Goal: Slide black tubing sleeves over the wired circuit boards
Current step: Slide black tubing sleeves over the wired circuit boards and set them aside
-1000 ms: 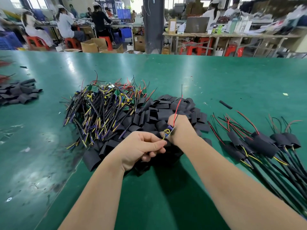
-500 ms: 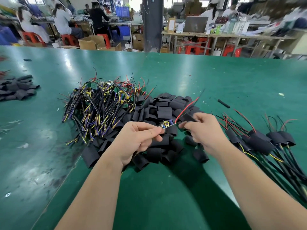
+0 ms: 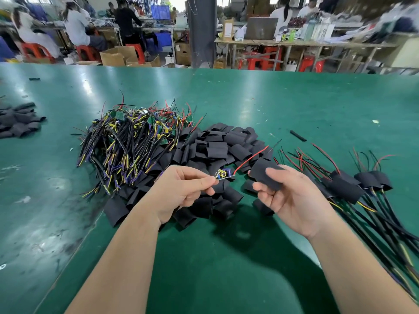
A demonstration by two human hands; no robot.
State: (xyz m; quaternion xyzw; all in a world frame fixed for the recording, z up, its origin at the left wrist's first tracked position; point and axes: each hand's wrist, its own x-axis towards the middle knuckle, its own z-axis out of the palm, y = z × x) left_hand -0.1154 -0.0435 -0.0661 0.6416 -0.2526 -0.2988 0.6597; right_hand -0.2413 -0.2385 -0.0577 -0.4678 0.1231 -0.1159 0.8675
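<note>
Green table (image 3: 272, 98), scuffed and dusty at left. Workshop behind: people (image 3: 77, 30) seated on red stools (image 3: 87, 52). Your left hand (image 3: 179, 191) pinches a small circuit board (image 3: 223, 174) by its edge, above the sleeve pile (image 3: 215, 148); its red wire (image 3: 249, 158) trails up and right. Your right hand (image 3: 294, 200) pinches one flat black sleeve (image 3: 263, 173) just beside the board.

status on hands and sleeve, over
Left hand pinches small wired circuit board. Right hand holds flat black tubing sleeve, not yet on board. Nothing blocking.

Beyond the green table (image 3: 294, 103) stand a pillar (image 3: 200, 30), red stools (image 3: 87, 52), cardboard boxes (image 3: 115, 56), a laptop (image 3: 260, 28).
</note>
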